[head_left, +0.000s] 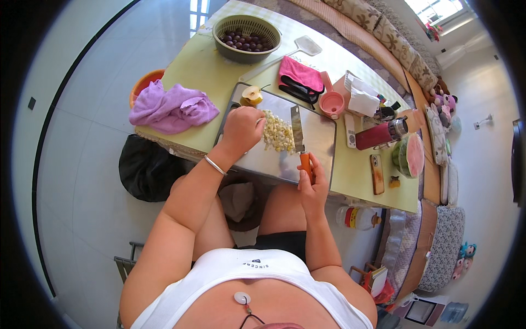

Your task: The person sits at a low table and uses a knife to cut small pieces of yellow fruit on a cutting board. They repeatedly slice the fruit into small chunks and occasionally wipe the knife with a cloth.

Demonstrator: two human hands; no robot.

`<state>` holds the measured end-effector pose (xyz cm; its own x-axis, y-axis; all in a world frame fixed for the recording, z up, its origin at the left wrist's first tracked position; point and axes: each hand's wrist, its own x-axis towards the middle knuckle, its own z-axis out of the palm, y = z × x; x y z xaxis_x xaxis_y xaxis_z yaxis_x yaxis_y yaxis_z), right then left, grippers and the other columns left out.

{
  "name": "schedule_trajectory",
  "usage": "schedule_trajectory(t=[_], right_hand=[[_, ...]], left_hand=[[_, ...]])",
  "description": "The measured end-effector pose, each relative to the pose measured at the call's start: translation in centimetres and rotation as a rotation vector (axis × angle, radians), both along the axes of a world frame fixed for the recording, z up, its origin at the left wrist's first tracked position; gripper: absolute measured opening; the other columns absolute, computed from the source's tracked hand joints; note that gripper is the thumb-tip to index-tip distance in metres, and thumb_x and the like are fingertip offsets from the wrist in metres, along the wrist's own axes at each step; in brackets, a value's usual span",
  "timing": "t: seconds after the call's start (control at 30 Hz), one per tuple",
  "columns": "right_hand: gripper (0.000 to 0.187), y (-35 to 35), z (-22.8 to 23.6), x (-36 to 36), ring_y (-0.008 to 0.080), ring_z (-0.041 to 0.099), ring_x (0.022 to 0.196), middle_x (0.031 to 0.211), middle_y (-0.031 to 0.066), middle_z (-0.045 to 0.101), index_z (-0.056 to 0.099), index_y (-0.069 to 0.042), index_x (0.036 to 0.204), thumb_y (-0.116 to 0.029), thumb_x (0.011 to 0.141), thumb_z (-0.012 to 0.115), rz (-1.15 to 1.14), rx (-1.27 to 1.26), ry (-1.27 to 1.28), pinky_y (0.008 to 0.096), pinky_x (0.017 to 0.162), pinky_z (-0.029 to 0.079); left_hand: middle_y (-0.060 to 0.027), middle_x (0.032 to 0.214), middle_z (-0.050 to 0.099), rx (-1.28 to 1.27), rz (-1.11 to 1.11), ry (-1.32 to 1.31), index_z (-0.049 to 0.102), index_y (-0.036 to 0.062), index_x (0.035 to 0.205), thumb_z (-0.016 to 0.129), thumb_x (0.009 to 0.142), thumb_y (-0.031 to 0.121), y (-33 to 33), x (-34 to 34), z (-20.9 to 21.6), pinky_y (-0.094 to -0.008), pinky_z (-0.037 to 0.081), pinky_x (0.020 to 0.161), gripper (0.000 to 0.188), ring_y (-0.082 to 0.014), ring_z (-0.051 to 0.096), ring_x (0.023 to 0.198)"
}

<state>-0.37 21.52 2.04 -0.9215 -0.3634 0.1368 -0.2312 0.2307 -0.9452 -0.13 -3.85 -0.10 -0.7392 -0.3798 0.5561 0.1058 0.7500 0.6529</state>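
My right hand (313,189) grips the orange handle of a kitchen knife (297,127). Its broad blade points away from me, flat above a metal cutting board (315,137). To the left of the blade lies a pile of small, pale chopped fruit pieces (278,133). My left hand (245,130), with a silver bangle at the wrist, is closed over the board's left side, right beside the pile; whatever its fingers hold is hidden. Just beyond it, a halved apple or pear (251,95) rests cut side up near the board's far left corner.
A green colander (246,54) of dark round fruit stands at the far left, near a white fly swatter (308,46). Pink cloth (300,75), a pink cup (331,103), a maroon flask (378,135), a phone (376,174) and cut watermelon (408,156) sit rightward. Purple cloth (172,108) lies left.
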Motion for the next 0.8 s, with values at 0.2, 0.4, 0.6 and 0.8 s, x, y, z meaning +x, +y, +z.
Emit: schedule_trajectory(t=[0.2, 0.4, 0.6, 0.8], right_hand=[[0.046, 0.0, 0.5, -0.2, 0.0035, 0.052, 0.065, 0.099, 0.0066, 0.068, 0.052, -0.005, 0.142, -0.002, 0.096, 0.058, 0.014, -0.031, -0.095, 0.0182, 0.056, 0.043], [0.047, 0.1, 0.2, -0.1, 0.0074, 0.059, 0.079, 0.106, 0.0078, 0.068, 0.053, -0.003, 0.140, -0.002, 0.094, 0.061, 0.044, 0.065, -0.108, 0.0222, 0.067, 0.048], [0.047, -0.3, -0.7, -0.3, 0.0125, 0.065, 0.093, 0.113, 0.0102, 0.067, 0.053, -0.002, 0.139, -0.001, 0.093, 0.062, 0.090, 0.102, -0.062, 0.0268, 0.082, 0.052], [0.045, -0.8, -0.7, -0.3, 0.0085, 0.062, 0.082, 0.110, 0.0088, 0.068, 0.054, -0.003, 0.139, -0.004, 0.094, 0.062, 0.084, 0.102, -0.058, 0.0227, 0.070, 0.051]], left_hand=[[-0.0162, 0.087, 0.070, -0.013, -0.019, -0.042, 0.071, 0.0016, 0.087, 0.069, 0.080, 0.013, 0.0, 0.0, -0.2, -0.0452, 0.051, 0.078, 0.013, -0.0349, 0.066, 0.085], [-0.0166, 0.087, 0.069, -0.005, -0.022, -0.058, 0.071, 0.0017, 0.088, 0.070, 0.080, 0.013, 0.2, 0.0, -0.3, -0.0454, 0.051, 0.078, 0.014, -0.0355, 0.065, 0.085], [-0.0165, 0.087, 0.069, 0.001, -0.022, -0.060, 0.071, 0.0021, 0.088, 0.070, 0.080, 0.014, 0.0, 0.2, -0.2, -0.0450, 0.051, 0.078, 0.014, -0.0353, 0.065, 0.085], [-0.0164, 0.087, 0.070, -0.007, -0.016, -0.065, 0.071, 0.0021, 0.087, 0.070, 0.080, 0.014, 0.0, 0.2, -0.1, -0.0450, 0.051, 0.078, 0.014, -0.0354, 0.066, 0.085]])
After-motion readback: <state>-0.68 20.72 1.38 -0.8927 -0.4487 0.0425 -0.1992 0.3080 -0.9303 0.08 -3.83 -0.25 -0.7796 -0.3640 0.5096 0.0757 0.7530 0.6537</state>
